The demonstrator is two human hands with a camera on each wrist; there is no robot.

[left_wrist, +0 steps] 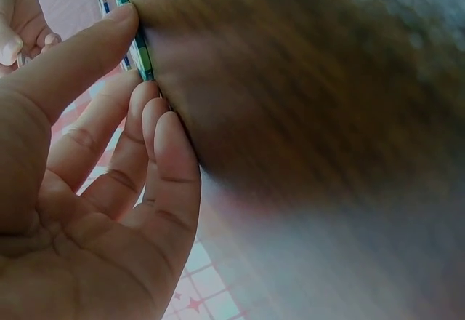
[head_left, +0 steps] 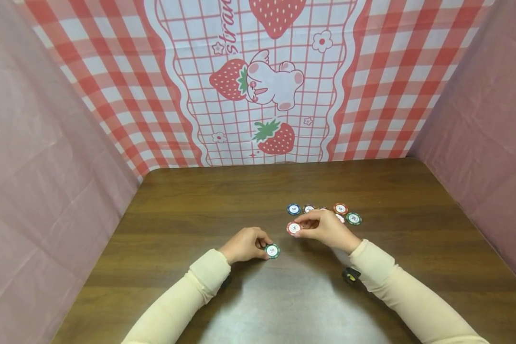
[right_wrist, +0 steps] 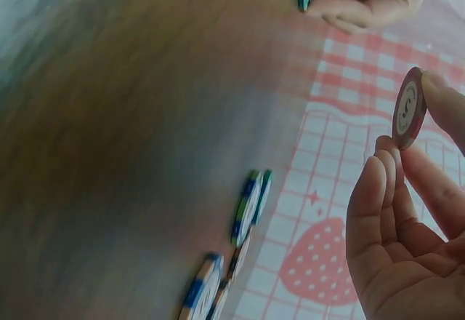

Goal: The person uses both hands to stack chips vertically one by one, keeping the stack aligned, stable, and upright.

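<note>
One red chip (head_left: 293,229) we are pinching in our right fingers (head_left: 308,233), nearer the far edge of the surface (head_left: 215,191) than the green chip (head_left: 273,251) our left fingers (head_left: 264,238) are gripping.

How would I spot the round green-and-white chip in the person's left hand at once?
Over the brown wood-grained table, find the person's bare left hand. It pinches the round green-and-white chip by the edge. Its green rim and 20 set it apart from the round red-and-white chip, marked 5, in the right hand.
</note>
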